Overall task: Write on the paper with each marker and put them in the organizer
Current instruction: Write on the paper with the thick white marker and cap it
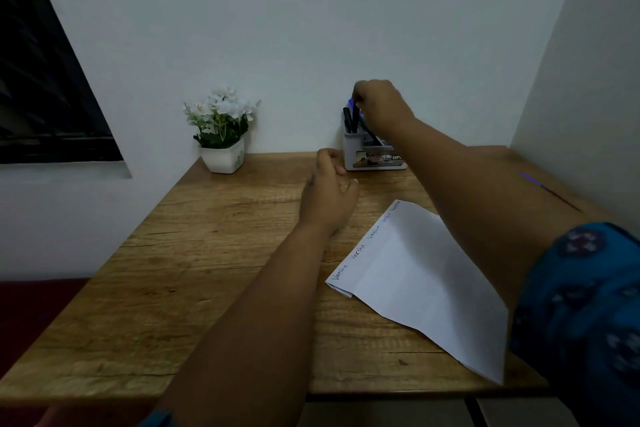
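A white sheet of paper (422, 281) lies on the wooden table (194, 270) at the right, with several handwritten words along its left edge. A grey organizer (360, 152) stands at the back of the table against the wall and holds several dark markers (349, 120). My right hand (381, 104) is above the organizer, its fingers pinched on the top of a dark marker (356, 107) that stands in it. My left hand (329, 191) hovers over the table just left of the organizer, fingers curled with nothing in them.
A white pot of white flowers (221, 135) stands at the back left of the table. A thin pen-like object (550, 191) lies near the right wall. White walls close the back and right. A dark window (41, 80) is at the left.
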